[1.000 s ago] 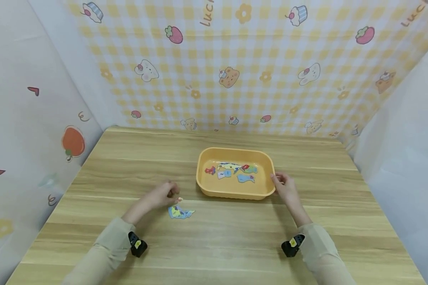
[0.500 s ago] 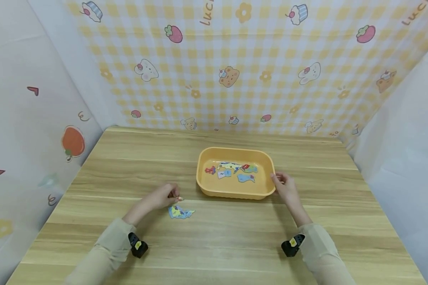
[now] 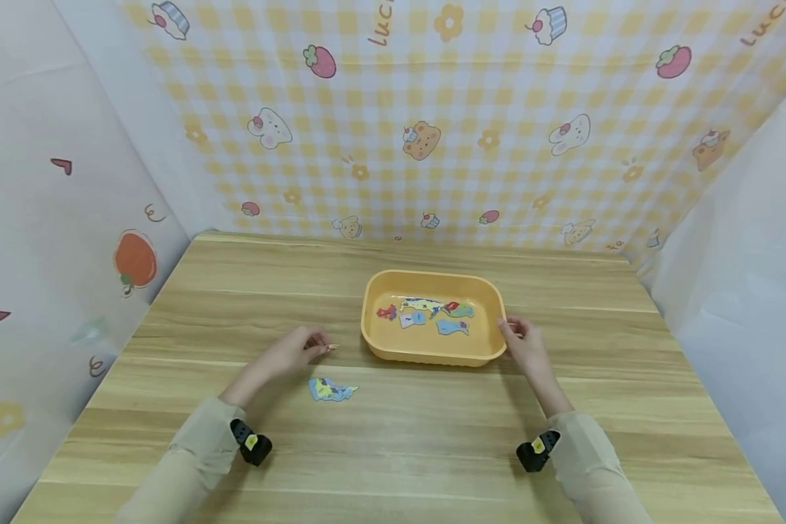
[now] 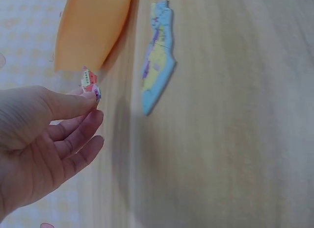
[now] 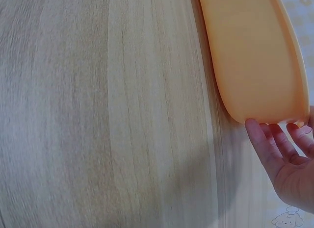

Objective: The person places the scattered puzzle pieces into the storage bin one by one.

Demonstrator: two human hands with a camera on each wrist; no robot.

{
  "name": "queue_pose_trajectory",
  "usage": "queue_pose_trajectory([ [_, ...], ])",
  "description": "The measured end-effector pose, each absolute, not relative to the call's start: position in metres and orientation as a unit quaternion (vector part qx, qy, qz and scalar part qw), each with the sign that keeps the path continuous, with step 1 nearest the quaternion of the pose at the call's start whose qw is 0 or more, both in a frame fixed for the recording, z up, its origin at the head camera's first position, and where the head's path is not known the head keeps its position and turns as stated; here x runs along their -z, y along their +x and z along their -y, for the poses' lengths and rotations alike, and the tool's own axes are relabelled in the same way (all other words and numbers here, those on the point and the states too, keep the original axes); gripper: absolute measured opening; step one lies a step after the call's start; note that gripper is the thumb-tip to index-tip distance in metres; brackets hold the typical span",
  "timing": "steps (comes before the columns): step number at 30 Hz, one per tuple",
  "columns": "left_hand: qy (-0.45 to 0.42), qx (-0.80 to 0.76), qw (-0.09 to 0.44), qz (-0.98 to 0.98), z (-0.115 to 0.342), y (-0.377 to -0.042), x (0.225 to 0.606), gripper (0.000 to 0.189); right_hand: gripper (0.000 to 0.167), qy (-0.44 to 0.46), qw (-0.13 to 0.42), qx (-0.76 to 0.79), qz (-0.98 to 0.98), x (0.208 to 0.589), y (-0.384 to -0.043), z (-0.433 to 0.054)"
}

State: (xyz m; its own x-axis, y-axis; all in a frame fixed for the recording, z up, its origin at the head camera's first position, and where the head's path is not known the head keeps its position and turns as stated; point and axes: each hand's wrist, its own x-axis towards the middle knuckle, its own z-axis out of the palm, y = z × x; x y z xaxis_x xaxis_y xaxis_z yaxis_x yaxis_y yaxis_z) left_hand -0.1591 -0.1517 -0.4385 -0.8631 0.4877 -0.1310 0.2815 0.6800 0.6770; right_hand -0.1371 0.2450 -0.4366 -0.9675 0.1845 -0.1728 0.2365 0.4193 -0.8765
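Observation:
My left hand (image 3: 293, 351) pinches a small red, white and purple map puzzle piece (image 4: 90, 82) between thumb and fingers, raised over the table left of the tray. A larger puzzle piece (image 3: 331, 390) with light-blue edges and a yellow middle lies flat on the wood, just nearer to me than that hand. At the right end of the yellow plastic tray (image 3: 432, 356), my right hand (image 3: 524, 340) grips the rim. Its thumb and fingertips meet the tray's end in the right wrist view. Inside the tray lie several puzzle pieces, among them a red one (image 3: 386, 312) and a light-blue one (image 3: 453, 327).
The wooden table (image 3: 419, 444) reaches back to a checked yellow cloth wall (image 3: 367, 145). White cloth walls close off the left (image 3: 52, 240) and right sides. A black wrist camera (image 3: 254, 445) sits on the left sleeve, and another (image 3: 537, 453) on the right.
My left hand, holding the small puzzle piece, has risen and moved slightly away from me, off the larger piece. The right hand and the tray have stayed in place.

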Motion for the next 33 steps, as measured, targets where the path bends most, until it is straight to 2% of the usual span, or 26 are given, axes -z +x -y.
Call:
queue_pose_trajectory([
  [15,0.210,-0.353,0.124,-0.903,0.124,-0.177,0.409,0.011,0.046,0.114,0.022,0.537,-0.836,0.433,-0.136,-0.245],
  [33,0.312,-0.310,0.099,-0.892,0.066,-0.203,0.394,0.009,0.043,0.117,0.018,0.538,-0.835,0.435,-0.136,-0.245],
])
